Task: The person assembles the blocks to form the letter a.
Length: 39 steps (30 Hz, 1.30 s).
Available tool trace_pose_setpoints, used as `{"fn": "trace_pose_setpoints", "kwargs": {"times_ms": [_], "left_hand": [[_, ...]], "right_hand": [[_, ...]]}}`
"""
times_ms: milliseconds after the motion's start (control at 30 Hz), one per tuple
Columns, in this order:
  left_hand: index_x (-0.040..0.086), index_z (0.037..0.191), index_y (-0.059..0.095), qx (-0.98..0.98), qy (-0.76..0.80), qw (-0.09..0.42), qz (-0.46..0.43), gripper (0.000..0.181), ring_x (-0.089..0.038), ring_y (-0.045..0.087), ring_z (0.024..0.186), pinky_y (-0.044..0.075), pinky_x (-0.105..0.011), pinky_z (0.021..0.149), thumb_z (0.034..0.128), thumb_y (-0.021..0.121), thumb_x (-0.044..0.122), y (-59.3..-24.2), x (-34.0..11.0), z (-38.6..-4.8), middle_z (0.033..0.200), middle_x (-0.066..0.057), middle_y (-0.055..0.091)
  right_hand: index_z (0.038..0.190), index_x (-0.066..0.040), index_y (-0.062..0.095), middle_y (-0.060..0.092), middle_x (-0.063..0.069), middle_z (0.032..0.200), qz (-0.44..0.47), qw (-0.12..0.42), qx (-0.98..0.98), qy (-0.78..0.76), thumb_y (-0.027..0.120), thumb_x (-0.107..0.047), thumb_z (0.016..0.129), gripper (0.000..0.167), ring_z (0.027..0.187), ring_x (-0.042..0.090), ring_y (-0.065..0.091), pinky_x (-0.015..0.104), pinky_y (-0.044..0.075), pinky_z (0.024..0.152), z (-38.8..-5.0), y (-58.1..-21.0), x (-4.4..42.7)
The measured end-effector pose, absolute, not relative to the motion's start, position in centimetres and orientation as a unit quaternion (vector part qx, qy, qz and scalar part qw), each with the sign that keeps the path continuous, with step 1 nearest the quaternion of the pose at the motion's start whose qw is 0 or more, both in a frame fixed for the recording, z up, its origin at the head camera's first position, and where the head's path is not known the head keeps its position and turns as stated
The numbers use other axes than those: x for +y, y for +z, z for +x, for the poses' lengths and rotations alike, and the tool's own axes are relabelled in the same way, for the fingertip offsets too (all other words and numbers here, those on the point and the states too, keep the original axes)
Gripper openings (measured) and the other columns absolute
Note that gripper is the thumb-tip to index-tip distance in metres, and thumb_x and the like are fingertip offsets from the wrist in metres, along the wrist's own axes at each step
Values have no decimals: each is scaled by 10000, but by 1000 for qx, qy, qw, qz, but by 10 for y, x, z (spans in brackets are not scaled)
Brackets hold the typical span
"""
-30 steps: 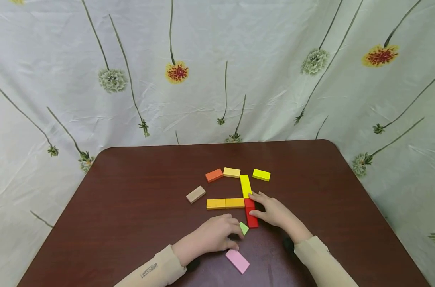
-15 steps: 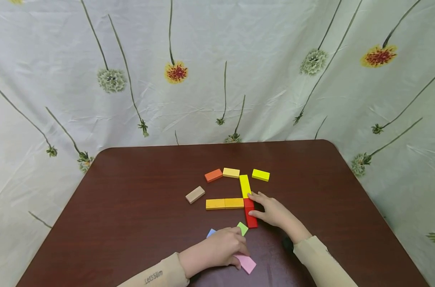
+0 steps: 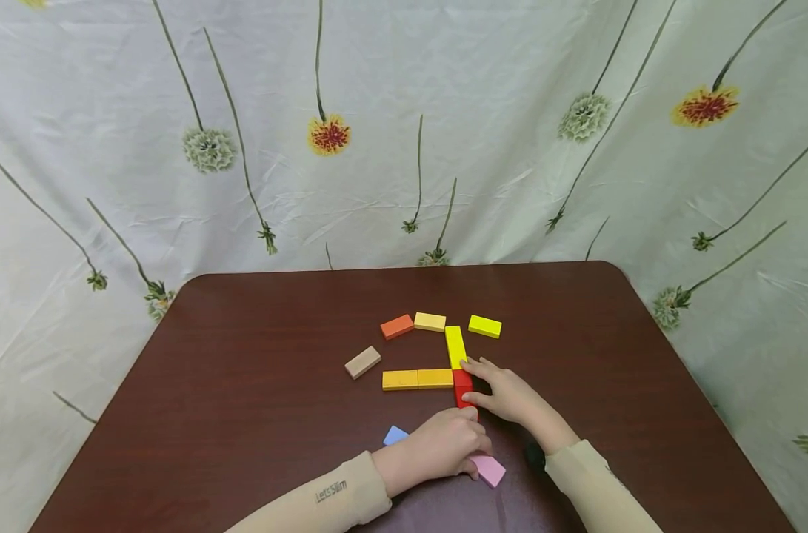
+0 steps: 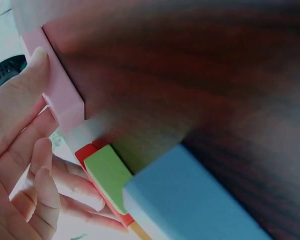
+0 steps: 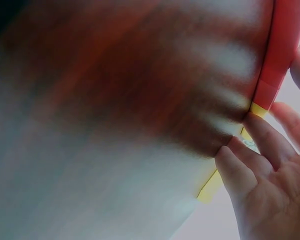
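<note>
My left hand (image 3: 443,443) pinches a flat pink block (image 3: 490,471) between thumb and fingers, near the table's front. In the left wrist view the thumb lies on the pink block's (image 4: 65,95) face. A green block (image 4: 108,172) shows there beside a red one; in the head view the left hand hides it. A blue block (image 3: 395,435) lies partly behind the left wrist. My right hand (image 3: 510,392) touches the line of red blocks (image 3: 463,390) and a yellow block (image 3: 455,345) with spread thumb and fingers. Two amber blocks (image 3: 418,380) meet that line from the left.
Along the far side lie an orange block (image 3: 397,327), a pale yellow block (image 3: 430,322) and a bright yellow block (image 3: 485,326). A plain wooden block (image 3: 363,362) sits further left. The brown table (image 3: 257,400) ends at a flowered cloth (image 3: 377,185).
My left hand has moved toward the right and taken hold of the pink block, which has shifted right and farther from me. The blue block has come into view. My right hand stays put.
</note>
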<state>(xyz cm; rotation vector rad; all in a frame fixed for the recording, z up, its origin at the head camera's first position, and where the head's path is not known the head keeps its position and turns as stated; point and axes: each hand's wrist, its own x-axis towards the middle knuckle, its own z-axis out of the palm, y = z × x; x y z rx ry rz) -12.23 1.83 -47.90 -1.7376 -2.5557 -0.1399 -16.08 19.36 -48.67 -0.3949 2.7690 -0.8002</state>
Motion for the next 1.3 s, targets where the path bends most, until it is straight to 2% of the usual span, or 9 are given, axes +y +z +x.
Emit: {"fn": "trace_pose_setpoints", "kwargs": {"times_ms": [200,367,600,767,967,1167,1300], "left_hand": [[267,1000,781,-838,-52,24,-542,257,-46,498,799,405,-134,737,774,826,382,-480,20,-127,900,174,726],[237,1011,785,-846,-67,17,-529,255,-62,564,945,474,-160,855,787,826,352,-481,20,-132,943,118,697],[221,1000,787,-848,-89,19,-522,268,-73,576,1040,457,-161,945,769,844,346,-485,16,-136,923,98,669],[220,1034,760,-860,-138,-7,-491,266,-96,574,1008,472,-181,902,812,806,359,-483,6,-140,1022,81,678],[162,1089,724,-889,-201,-63,-407,186,-121,596,979,516,-253,895,906,708,192,-479,-19,-149,1046,30,676],[146,1170,716,-889,-213,-121,-386,306,-55,582,895,512,-198,824,870,757,193,-483,-35,-154,1079,28,682],[158,1165,727,-883,-223,-136,-390,327,-21,565,828,495,-153,764,848,786,206,-487,-37,-155,1061,46,685]], "right_hand": [[1438,-129,519,448,230,1494,-137,117,945,-275,720,-252,896,591,1359,438,444,592,428,1035,-160,-487,194],[1435,-118,522,443,231,1497,-138,112,945,-276,710,-212,903,572,1363,438,439,588,425,1040,-161,-487,194],[1432,-110,524,445,241,1491,-144,109,945,-274,705,-211,909,563,1363,439,437,590,419,1044,-161,-487,194],[1433,-118,525,454,237,1486,-137,114,946,-271,712,-230,903,572,1369,436,432,601,411,1048,-161,-488,194],[1435,-122,524,479,207,1478,-129,118,946,-272,721,-291,893,601,1375,426,429,590,421,1045,-161,-488,193],[1454,-148,503,470,173,1496,-113,128,948,-268,724,-294,889,625,1384,418,419,592,428,1038,-160,-487,192],[1457,-155,500,469,171,1497,-111,130,949,-266,721,-300,891,624,1387,417,416,596,427,1035,-159,-488,191]]}}
